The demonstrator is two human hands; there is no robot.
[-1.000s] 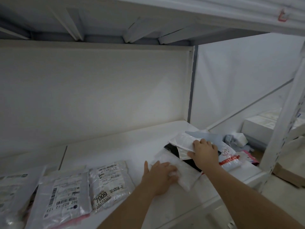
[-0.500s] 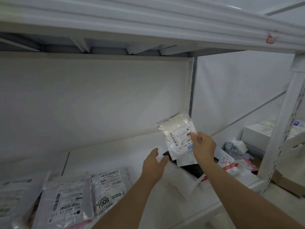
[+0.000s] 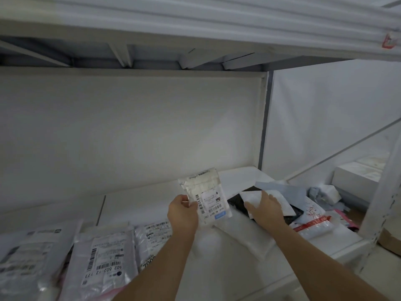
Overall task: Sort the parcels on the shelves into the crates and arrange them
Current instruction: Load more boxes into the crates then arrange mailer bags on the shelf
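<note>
My left hand (image 3: 183, 215) holds a small clear parcel (image 3: 207, 195) with a barcode label upright above the white shelf (image 3: 152, 198), pinching its left edge. My right hand (image 3: 268, 208) lies on a white parcel (image 3: 251, 197) on top of the heap at the shelf's right end. Its thumb is on the parcel; whether the fingers grip it I cannot tell. Under that lie a black parcel (image 3: 236, 203) and a grey-blue mailer (image 3: 282, 190). A large white soft parcel (image 3: 245, 237) lies flat beneath my forearms.
Several labelled parcels (image 3: 106, 261) lie in a row at the shelf's front left. A clear bag with red print (image 3: 312, 220) sits at the right end. A white upright post (image 3: 382, 205) stands right. White boxes (image 3: 355, 177) and cardboard (image 3: 390, 242) lie beyond.
The small labelled parcel passed from my right hand to my left and moved left. My right hand dropped back onto the heap, onto a white parcel.
</note>
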